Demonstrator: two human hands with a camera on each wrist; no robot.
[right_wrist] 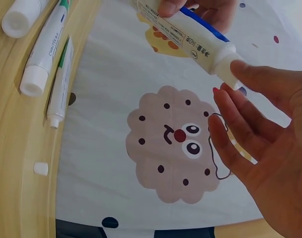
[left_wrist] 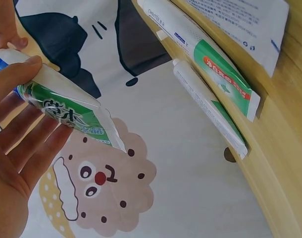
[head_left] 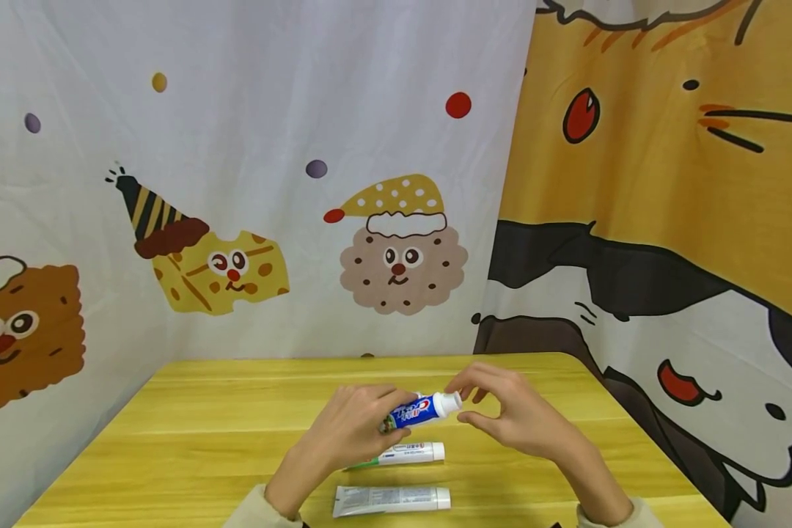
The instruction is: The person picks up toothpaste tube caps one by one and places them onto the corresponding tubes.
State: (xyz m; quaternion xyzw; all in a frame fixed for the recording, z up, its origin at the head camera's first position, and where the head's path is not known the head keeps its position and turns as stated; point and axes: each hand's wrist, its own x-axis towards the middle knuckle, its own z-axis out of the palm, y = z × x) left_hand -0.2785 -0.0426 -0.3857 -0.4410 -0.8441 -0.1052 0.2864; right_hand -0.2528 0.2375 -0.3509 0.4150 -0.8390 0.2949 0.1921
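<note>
Inside left hand [head_left: 351,424], toothpaste tube [head_left: 414,413].

Table [head_left: 171,440]: wood-grain top, smooth, faint sheen. Your held tube [head_left: 414,413]: printed plastic, smooth, glossy. Its cap [head_left: 447,404]: plain plastic, smooth. Near tube [head_left: 392,501], along the table edge closest to you: plastic, low sheen. Middle tube [head_left: 422,452], farther from that edge: smooth, glossy plastic. Loose cap [right_wrist: 40,168], by the far edge: matt plastic. Behind it, backdrop [head_left: 270,110]: matt cloth, soft folds. Your sleeves [head_left: 260,510]: matt cloth.
</note>
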